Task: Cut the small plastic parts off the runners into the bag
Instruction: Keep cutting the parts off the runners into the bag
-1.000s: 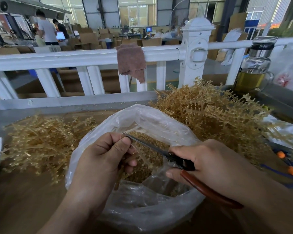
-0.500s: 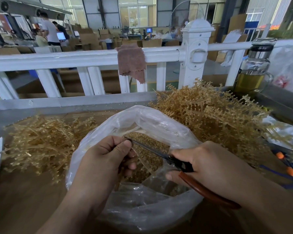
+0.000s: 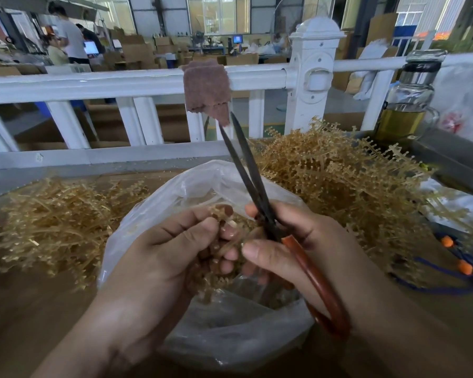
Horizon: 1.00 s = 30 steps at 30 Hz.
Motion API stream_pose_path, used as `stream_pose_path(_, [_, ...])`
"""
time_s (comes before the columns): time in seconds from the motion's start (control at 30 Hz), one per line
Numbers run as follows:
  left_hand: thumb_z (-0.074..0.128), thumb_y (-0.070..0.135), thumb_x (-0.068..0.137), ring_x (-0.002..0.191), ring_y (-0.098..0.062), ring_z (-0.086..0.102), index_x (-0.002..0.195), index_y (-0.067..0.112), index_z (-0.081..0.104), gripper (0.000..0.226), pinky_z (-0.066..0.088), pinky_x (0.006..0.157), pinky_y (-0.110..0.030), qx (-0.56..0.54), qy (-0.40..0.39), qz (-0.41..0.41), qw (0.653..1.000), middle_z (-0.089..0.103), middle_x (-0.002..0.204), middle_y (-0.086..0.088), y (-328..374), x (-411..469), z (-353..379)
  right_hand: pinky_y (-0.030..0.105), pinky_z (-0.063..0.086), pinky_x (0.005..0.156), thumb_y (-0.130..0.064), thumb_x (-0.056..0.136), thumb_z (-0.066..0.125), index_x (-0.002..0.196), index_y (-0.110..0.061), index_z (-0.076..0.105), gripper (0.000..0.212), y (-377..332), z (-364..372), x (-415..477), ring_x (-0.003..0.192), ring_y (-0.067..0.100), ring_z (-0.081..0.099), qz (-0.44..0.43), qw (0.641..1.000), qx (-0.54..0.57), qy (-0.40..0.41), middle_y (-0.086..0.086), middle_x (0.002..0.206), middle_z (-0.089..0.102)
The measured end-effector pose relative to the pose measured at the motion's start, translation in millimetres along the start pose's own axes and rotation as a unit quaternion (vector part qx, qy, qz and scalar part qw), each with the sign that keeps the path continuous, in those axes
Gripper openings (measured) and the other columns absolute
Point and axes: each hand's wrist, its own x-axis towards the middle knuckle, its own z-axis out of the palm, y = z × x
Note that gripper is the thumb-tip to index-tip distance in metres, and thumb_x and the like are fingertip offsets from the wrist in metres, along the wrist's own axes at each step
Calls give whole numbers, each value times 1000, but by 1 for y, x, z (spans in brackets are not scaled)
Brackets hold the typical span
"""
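Clear plastic bag (image 3: 230, 339), nearest, mouth open; small amber cut parts (image 3: 210, 282) are contained. Tan plastic runner (image 3: 221, 211) is pinched above it by left hand (image 3: 159, 266). Red-handled dark scissors (image 3: 265, 214), blades upright and slightly parted, are gripped by curled right hand (image 3: 314, 241). Heaped tan runners (image 3: 344, 192) are piled behind.

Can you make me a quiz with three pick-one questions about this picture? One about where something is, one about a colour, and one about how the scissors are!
1. Where does the brown cloth hang?
A. over the white railing
B. on a chair
C. on the floor

2. What colour is the handle of the scissors?
A. blue
B. reddish-brown
C. green

3. How are the scissors now?
A. lying flat
B. held blades-up in the right hand
C. snapped in two

Answers: 1 A, it drapes over the top rail. 2 B, the loop is reddish-brown. 3 B, the right hand grips them, tips up.
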Motion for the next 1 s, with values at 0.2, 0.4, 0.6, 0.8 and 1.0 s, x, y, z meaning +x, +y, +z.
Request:
stream_pose_path(0.2, [79, 8, 70, 81, -31, 72, 112, 5, 76, 42, 59, 70, -30, 1, -35, 8, 999, 73, 94, -25, 2, -4, -2, 24, 55, 55, -19, 79, 72, 112, -36, 67, 37, 10, 9, 0, 60, 18, 70, -20, 992, 98, 73, 1, 73, 72])
stream_pose_path(0.4, [84, 29, 77, 86, -27, 74, 107, 9, 78, 36, 59, 78, -29, 36, -106, 32, 993, 76, 97, -20, 7, -6, 3, 27, 55, 57, -13, 83, 70, 115, -32, 66, 38, 16, 13, 4, 63, 21, 71, -80, 979, 146, 122, 2, 76, 69])
stream_pose_path(0.6, [89, 19, 56, 76, -30, 69, 96, 6, 78, 44, 58, 67, -30, 42, -42, 8, 998, 72, 88, -22, 1, -5, 4, 36, 56, 56, -12, 83, 68, 108, -36, 67, 34, 14, 9, 5, 60, 25, 69, -76, 968, 194, 140, 8, 68, 69])
stream_pose_path(0.8, [82, 18, 55, 61, -25, 64, 84, 12, 78, 30, 54, 53, -30, -5, 3, 3, 1000, 64, 73, -19, 5, -7, 9, 30, 54, 56, -12, 81, 68, 104, -35, 69, 32, 15, 8, 6, 58, 26, 67, -32, 965, 229, 124, 9, 66, 68])
stream_pose_path(1.0, [97, 23, 49, 57, -20, 67, 89, 8, 79, 47, 54, 51, -27, -9, -47, -26, 999, 68, 70, -16, 6, -8, 7, 30, 55, 53, -23, 82, 72, 103, -38, 69, 26, 12, 11, 4, 61, 23, 70, -23, 974, 195, 116, 4, 74, 70])
